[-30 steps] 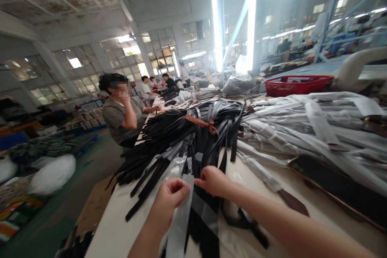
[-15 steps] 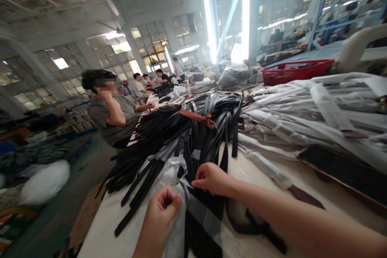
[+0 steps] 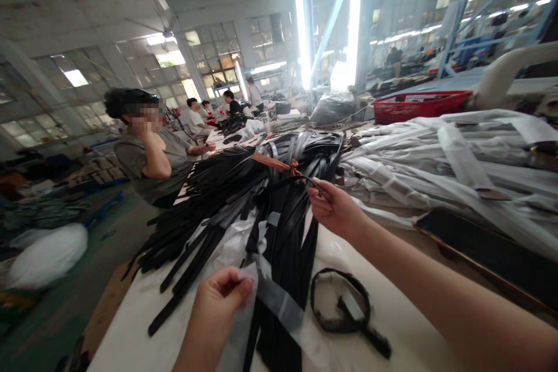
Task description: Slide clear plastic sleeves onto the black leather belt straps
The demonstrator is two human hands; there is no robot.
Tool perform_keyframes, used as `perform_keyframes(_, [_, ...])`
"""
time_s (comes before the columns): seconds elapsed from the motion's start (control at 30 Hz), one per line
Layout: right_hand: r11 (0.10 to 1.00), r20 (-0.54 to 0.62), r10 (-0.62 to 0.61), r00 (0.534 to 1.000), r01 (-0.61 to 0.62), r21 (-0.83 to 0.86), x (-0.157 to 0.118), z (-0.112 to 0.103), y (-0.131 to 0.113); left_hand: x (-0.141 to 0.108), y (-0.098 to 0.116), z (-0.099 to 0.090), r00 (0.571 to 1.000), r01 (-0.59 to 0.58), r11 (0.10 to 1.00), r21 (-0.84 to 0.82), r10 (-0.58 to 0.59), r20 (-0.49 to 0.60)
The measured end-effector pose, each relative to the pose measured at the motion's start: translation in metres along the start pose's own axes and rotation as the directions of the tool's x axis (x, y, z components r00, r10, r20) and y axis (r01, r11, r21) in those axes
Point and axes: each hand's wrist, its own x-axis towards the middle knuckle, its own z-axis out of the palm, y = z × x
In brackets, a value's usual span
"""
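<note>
My left hand (image 3: 213, 308) is closed, thumb against fingers, on the edge of a translucent white wrapping strip (image 3: 246, 308) near the table's front. Higher and to the right, my right hand (image 3: 333, 206) pinches a thin black strap (image 3: 300, 177) that arcs leftward over the pile. Beneath and beyond both hands spreads a large heap of black straps (image 3: 226, 186), bound by a reddish-brown tie (image 3: 274, 164). Crumpled translucent wrapping (image 3: 233, 238) lies among the straps. Right of my left hand, a looped black strap (image 3: 368, 302) rests on the pale tabletop (image 3: 340, 349).
White-wrapped straps (image 3: 405, 157) are piled at the right, with a dark phone-like slab (image 3: 475, 250) in front. Behind them stands a red basket (image 3: 418, 107). A co-worker (image 3: 143, 163) sits at the table's left side. A white bag (image 3: 47, 258) lies on the floor.
My right hand has moved up and away from my left, drawing a black strap with it. My left hand has shifted slightly left and down, with the wrapping in its fingers.
</note>
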Motion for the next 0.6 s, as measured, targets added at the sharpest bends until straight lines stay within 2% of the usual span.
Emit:
perform_keyframes(0.07, [0.993,0.179,0.076,0.981,-0.091,0.079,-0.020,0.015,0.000,-0.002,0.003,-0.001,0.999,-0.043,0.999,0.020,0.043,0.012])
perform_keyframes(0.1, [0.981,0.307,0.126,0.943,-0.165,0.104,-0.033,0.025,0.001,-0.004,0.005,-0.001,0.998,-0.058,0.997,0.044,0.057,0.031])
perform_keyframes(0.13, [0.949,0.492,0.179,0.852,-0.281,0.141,-0.046,0.036,0.002,-0.005,0.008,-0.001,0.996,-0.071,0.995,0.072,0.067,0.058])
perform_keyframes(0.17, [0.915,0.643,0.209,0.737,-0.380,0.137,-0.057,0.044,0.001,-0.007,0.010,-0.001,0.993,-0.085,0.992,0.097,0.077,0.084])
perform_keyframes(0.2, [0.891,0.706,0.210,0.677,-0.430,0.148,-0.066,0.050,0.000,-0.008,0.013,-0.002,0.990,-0.095,0.988,0.122,0.081,0.115])
perform_keyframes(0.23, [0.881,0.727,0.209,0.654,-0.449,0.151,-0.070,0.053,-0.001,-0.010,0.015,-0.002,0.987,-0.105,0.984,0.144,0.085,0.136])
perform_keyframes(0.27, [0.894,0.691,0.214,0.690,-0.424,0.146,-0.071,0.053,-0.002,-0.011,0.017,-0.001,0.985,-0.112,0.980,0.166,0.088,0.149])
perform_keyframes(0.3, [0.917,0.616,0.228,0.754,-0.379,0.125,-0.068,0.051,-0.001,-0.011,0.019,-0.001,0.984,-0.118,0.975,0.191,0.090,0.153])
perform_keyframes(0.37, [0.943,0.414,0.301,0.859,-0.333,0.005,-0.055,0.044,0.006,-0.011,0.021,-0.001,0.986,-0.127,0.959,0.252,0.094,0.136])
perform_keyframes(0.4, [0.936,0.311,0.346,0.885,-0.346,-0.055,-0.048,0.041,0.012,-0.010,0.022,-0.001,0.988,-0.129,0.951,0.282,0.099,0.118])
perform_keyframes(0.47, [0.902,0.166,0.430,0.888,-0.413,-0.127,-0.039,0.041,0.028,-0.008,0.021,-0.001,0.990,-0.130,0.941,0.314,0.108,0.087])
perform_keyframes(0.5, [0.889,0.149,0.456,0.877,-0.442,-0.117,-0.036,0.044,0.035,-0.007,0.021,-0.001,0.991,-0.127,0.941,0.315,0.106,0.082])
perform_keyframes(0.6, [0.887,0.247,0.445,0.861,-0.462,0.012,-0.035,0.058,0.052,-0.005,0.019,0.000,0.988,-0.129,0.943,0.307,0.097,0.118])
